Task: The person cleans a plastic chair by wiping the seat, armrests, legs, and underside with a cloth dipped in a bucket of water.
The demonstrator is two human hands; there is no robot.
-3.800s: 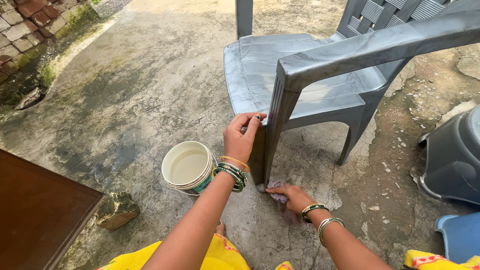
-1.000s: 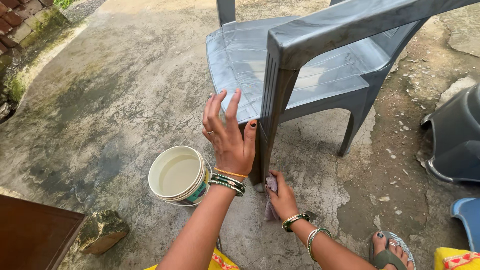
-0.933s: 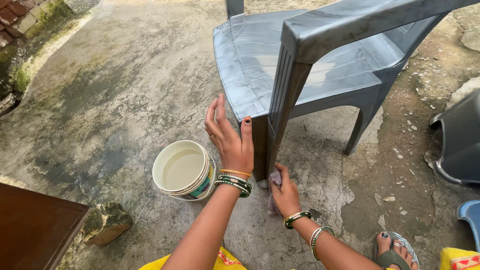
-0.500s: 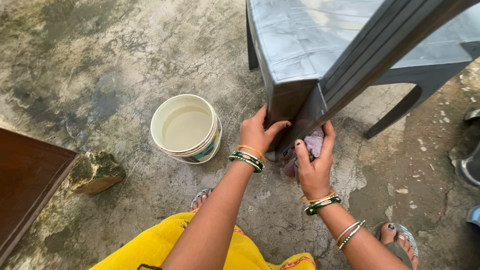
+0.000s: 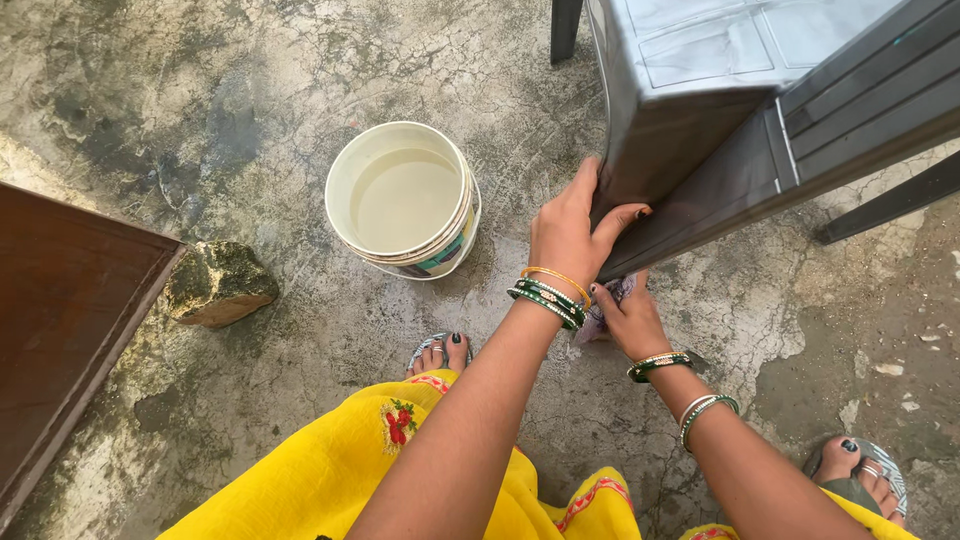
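At upper right of the frame, the grey plastic chair [image 5: 700, 120] is gripped at its front leg by the left hand [image 5: 568, 232]; just below, a crumpled purple cloth [image 5: 605, 310] is clutched in the right hand [image 5: 625, 318]. A white water-filled bucket [image 5: 405, 200] stands nearby.

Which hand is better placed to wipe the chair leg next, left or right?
Probably the right hand: it already holds the cloth under the chair leg. The left hand grips the leg, steadying it, with no cloth.
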